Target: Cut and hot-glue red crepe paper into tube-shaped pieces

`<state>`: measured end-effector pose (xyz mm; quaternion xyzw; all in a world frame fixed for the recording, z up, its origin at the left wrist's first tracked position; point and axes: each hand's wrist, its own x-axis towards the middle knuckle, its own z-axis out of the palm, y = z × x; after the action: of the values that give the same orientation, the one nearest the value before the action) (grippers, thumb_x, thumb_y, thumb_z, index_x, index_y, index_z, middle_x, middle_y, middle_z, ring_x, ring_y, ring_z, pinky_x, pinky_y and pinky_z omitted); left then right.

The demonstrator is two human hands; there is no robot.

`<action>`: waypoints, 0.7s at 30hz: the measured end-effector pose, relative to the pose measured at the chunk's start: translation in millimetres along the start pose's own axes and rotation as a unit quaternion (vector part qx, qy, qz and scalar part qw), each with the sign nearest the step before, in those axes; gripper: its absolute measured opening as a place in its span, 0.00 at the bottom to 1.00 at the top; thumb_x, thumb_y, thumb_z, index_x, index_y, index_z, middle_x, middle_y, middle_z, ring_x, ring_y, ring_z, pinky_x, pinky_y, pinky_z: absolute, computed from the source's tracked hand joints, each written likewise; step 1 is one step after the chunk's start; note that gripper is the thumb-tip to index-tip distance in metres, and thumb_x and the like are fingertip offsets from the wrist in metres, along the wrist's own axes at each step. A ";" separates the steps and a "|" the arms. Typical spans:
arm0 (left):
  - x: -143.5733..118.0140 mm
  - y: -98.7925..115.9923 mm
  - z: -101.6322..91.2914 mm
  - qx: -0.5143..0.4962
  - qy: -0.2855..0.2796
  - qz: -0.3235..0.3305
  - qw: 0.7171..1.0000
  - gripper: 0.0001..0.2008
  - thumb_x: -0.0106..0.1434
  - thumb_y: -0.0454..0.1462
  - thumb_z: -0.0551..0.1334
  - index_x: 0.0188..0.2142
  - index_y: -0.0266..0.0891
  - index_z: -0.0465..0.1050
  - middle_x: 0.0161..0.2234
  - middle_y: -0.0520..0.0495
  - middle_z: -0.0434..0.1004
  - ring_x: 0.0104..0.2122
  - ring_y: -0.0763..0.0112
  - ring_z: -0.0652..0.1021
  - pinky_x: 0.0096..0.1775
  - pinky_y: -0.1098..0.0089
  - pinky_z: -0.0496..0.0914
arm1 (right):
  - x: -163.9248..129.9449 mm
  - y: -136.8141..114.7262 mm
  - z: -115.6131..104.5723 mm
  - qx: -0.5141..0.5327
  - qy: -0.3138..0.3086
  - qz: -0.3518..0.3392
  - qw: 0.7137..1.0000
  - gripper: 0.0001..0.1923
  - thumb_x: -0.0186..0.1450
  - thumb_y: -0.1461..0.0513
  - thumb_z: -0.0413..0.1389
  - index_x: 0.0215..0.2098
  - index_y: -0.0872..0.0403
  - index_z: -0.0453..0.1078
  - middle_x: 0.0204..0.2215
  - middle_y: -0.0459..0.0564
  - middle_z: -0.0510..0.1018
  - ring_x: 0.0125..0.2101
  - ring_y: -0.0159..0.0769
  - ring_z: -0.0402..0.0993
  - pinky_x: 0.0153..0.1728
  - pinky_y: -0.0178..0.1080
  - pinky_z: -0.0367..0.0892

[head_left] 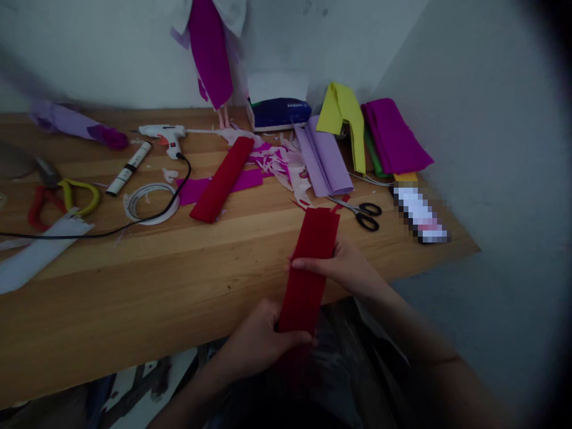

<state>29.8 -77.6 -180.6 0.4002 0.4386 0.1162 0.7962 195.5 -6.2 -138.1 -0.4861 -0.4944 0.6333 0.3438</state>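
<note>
Head view, lower centre: red crepe strip looks light, floppy, tearable. Left hand fingers pinch the near end, right hand fingers clamp mid-strip; best gripped by the edges.

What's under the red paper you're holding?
The far end of the red paper strip lies over the wooden table, the near end over the table's edge. The left hand and right hand grip it. Anything beneath it is covered.
</note>
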 end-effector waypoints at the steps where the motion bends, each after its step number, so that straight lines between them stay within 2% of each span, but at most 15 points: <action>1: -1.1 -0.9 -1.1 0.004 0.000 -0.006 1.000 0.12 0.55 0.42 0.67 0.32 0.34 0.76 0.31 0.45 0.81 0.31 0.65 0.79 0.35 0.69 0.70 | 1.9 -1.8 -0.6 0.003 0.004 -0.011 1.000 0.07 0.50 0.60 0.67 0.25 0.53 0.75 0.23 0.45 0.82 0.24 0.33 0.79 0.25 0.34 0.75; 8: -5.1 -2.1 -5.0 0.011 -0.019 -0.022 1.000 0.11 0.55 0.41 0.67 0.32 0.34 0.77 0.32 0.46 0.81 0.32 0.67 0.79 0.36 0.70 0.70 | 12.3 -3.4 -10.1 -0.002 0.026 -0.039 0.999 0.09 0.51 0.57 0.67 0.25 0.54 0.76 0.24 0.46 0.83 0.25 0.36 0.80 0.26 0.37 0.76; 12: -6.2 -1.7 -5.9 0.026 -0.022 -0.028 0.999 0.11 0.55 0.40 0.67 0.32 0.33 0.77 0.32 0.45 0.81 0.31 0.67 0.79 0.34 0.71 0.69 | 14.6 -3.8 -16.1 -0.024 0.036 -0.060 0.997 0.09 0.53 0.57 0.66 0.25 0.54 0.77 0.23 0.46 0.82 0.23 0.33 0.78 0.25 0.33 0.73; 17: -7.6 0.8 -5.9 0.028 -0.021 -0.040 0.999 0.10 0.55 0.40 0.66 0.33 0.33 0.77 0.32 0.44 0.81 0.31 0.66 0.79 0.34 0.71 0.70 | 15.8 -0.5 -24.1 -0.063 0.105 -0.113 0.986 0.09 0.53 0.57 0.67 0.25 0.54 0.77 0.22 0.44 0.80 0.23 0.31 0.75 0.22 0.31 0.69; 21: -8.6 4.3 -5.9 0.022 -0.014 -0.031 0.999 0.11 0.56 0.41 0.66 0.32 0.35 0.78 0.32 0.45 0.82 0.31 0.69 0.79 0.32 0.73 0.70 | 17.2 5.6 -26.0 -0.058 0.154 -0.140 0.976 0.10 0.52 0.55 0.67 0.27 0.52 0.78 0.24 0.43 0.80 0.24 0.32 0.76 0.25 0.34 0.71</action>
<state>20.7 -76.2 -174.0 0.4054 0.4423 0.0759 0.7964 215.7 15.6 -149.2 -0.5226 -0.5344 0.4667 0.4728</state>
